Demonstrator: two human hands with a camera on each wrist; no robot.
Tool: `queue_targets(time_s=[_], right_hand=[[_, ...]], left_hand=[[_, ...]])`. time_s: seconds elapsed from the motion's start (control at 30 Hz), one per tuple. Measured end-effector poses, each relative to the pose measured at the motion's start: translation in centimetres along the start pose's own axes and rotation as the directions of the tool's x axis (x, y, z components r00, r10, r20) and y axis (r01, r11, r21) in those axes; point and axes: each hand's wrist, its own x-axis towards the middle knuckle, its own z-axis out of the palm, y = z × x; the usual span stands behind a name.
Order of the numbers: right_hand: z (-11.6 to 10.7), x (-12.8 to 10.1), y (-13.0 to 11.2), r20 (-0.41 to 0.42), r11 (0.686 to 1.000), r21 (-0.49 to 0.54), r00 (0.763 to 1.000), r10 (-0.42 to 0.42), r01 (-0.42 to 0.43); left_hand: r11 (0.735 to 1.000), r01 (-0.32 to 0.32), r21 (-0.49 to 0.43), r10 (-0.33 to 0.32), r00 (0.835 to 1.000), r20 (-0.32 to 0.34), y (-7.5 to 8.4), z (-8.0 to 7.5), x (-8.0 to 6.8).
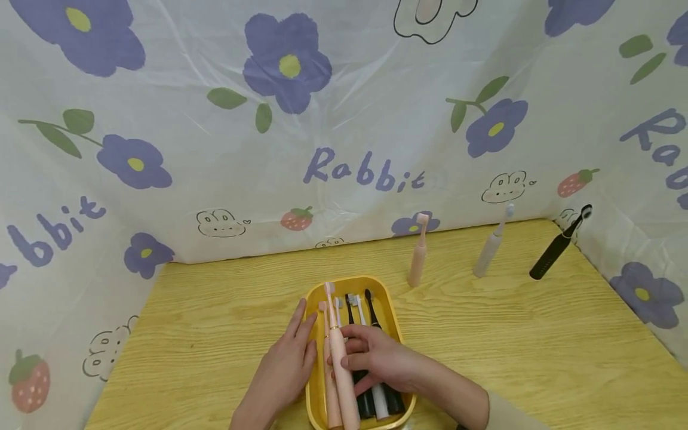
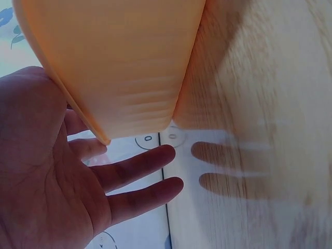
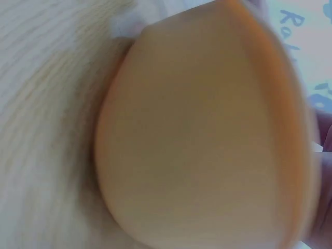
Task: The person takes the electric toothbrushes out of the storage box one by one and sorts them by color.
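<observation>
A yellow tray (image 1: 310,388) full of electric toothbrushes sits on the table in front of me. My right hand (image 1: 384,358) reaches over its right side and pinches a pale pink electric toothbrush (image 1: 344,373), which lies lengthwise above the others with its head toward the back. My left hand (image 1: 285,367) rests along the tray's left rim, fingers extended; in the left wrist view that hand (image 2: 67,171) is beside the tray wall. Under the held brush is another pink toothbrush (image 1: 331,388). Black toothbrushes (image 1: 394,401) and a white toothbrush (image 1: 380,400) lie to the right.
On the wood-grain table (image 1: 226,322), behind and right of the tray, stand a pink toothbrush (image 1: 417,257), a pale grey-white toothbrush (image 1: 488,254) and a black toothbrush (image 1: 550,257). A printed curtain (image 1: 365,119) borders the back and sides.
</observation>
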Motion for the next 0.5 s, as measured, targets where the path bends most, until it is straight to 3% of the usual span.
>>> queue_targets(time_s=[0.17, 0.27, 0.37, 0.5], right_hand=[[-1.0, -2.0, -1.5, -0.049, 0.991, -0.060, 0.991, -0.125, 0.122], [-2.0, -3.2, -2.5, -0.100, 0.972, -0.109, 0.971, -0.217, 0.206], [-3.2, -4.3, -3.5, -0.161, 0.947, -0.150, 0.938, -0.306, 0.283], [-5.0, -5.6, -4.5, -0.246, 0.902, -0.214, 0.873, -0.422, 0.376]], left_hand=[[1.000, -0.005, 0.009, 0.005, 1.000, -0.010, 0.1, 0.0, 0.0], [1.000, -0.014, 0.015, 0.014, 1.000, -0.017, 0.2, 0.1, -0.1], [1.000, -0.017, 0.016, 0.017, 1.000, -0.016, 0.2, 0.0, -0.2], [1.000, -0.015, 0.009, 0.015, 1.000, -0.019, 0.1, 0.1, -0.2]])
